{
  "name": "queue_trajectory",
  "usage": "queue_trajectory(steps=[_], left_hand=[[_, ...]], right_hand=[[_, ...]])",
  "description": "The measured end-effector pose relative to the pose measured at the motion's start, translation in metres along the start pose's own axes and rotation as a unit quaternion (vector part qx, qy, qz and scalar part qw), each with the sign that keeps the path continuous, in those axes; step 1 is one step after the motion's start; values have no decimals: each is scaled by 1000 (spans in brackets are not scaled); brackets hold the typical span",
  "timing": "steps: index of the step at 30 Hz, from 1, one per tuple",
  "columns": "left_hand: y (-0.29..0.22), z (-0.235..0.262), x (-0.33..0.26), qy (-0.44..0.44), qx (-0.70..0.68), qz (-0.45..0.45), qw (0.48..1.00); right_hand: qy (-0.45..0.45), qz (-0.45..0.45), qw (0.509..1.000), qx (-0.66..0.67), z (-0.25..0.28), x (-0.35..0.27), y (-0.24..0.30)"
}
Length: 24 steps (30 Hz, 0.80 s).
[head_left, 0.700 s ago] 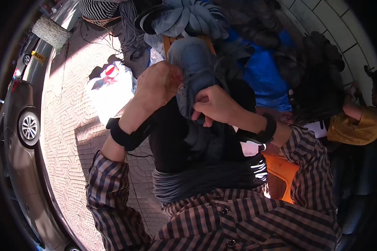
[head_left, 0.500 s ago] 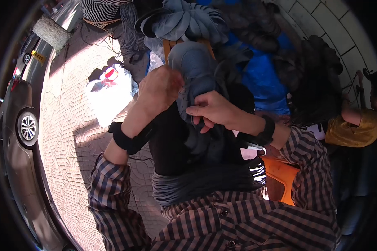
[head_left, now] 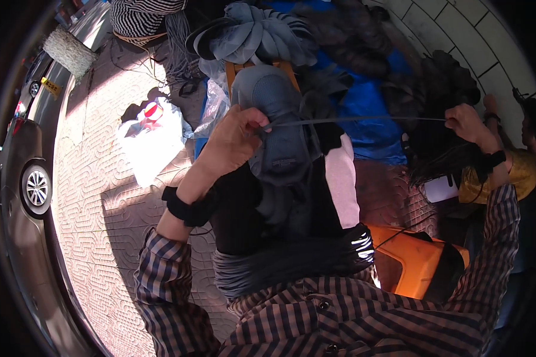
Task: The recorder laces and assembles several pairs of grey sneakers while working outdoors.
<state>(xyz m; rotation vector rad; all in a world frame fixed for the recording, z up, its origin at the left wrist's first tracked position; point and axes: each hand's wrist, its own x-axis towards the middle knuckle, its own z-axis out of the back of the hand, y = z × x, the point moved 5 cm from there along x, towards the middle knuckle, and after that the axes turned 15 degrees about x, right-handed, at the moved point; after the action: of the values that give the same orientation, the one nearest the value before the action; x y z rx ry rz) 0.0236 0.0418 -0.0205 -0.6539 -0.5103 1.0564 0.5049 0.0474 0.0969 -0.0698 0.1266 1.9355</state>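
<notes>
A thin grey cord [head_left: 363, 119] runs taut across my front. My left hand [head_left: 235, 140] pinches its near-left end beside a grey-blue cap [head_left: 265, 89]. Far out to the right, my right hand [head_left: 471, 126] is closed on the other end. The cap lies over my dark-clothed lap, with a small patch of print on its lower part. Part of the cord passes in front of the cap, so I cannot tell whether it is attached there. Across my waist lies a thick bundle of dark grey cords [head_left: 280, 271].
Ahead are stacked grey caps [head_left: 268, 35], dark fabric heaps and a blue plastic sheet [head_left: 369, 125]. An orange stool [head_left: 426, 262] stands at my right; a person in yellow [head_left: 521, 178] sits beyond it. At left are a white plastic bag [head_left: 155, 137] and a parked car [head_left: 27, 208].
My right hand has swung far to the right from beside the cap, and the cord now stretches between both hands. My left hand stays near the cap, slightly lower.
</notes>
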Motion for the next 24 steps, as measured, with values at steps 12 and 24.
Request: queue_trajectory(steps=[12, 24], left_hand=[[-53, -94, -74, 63, -395, 231, 887], [-55, -127, -49, 48, -636, 301, 709]], right_hand=[[-120, 190, 907, 357, -61, 115, 205], [-262, 331, 904, 61, -63, 115, 286]])
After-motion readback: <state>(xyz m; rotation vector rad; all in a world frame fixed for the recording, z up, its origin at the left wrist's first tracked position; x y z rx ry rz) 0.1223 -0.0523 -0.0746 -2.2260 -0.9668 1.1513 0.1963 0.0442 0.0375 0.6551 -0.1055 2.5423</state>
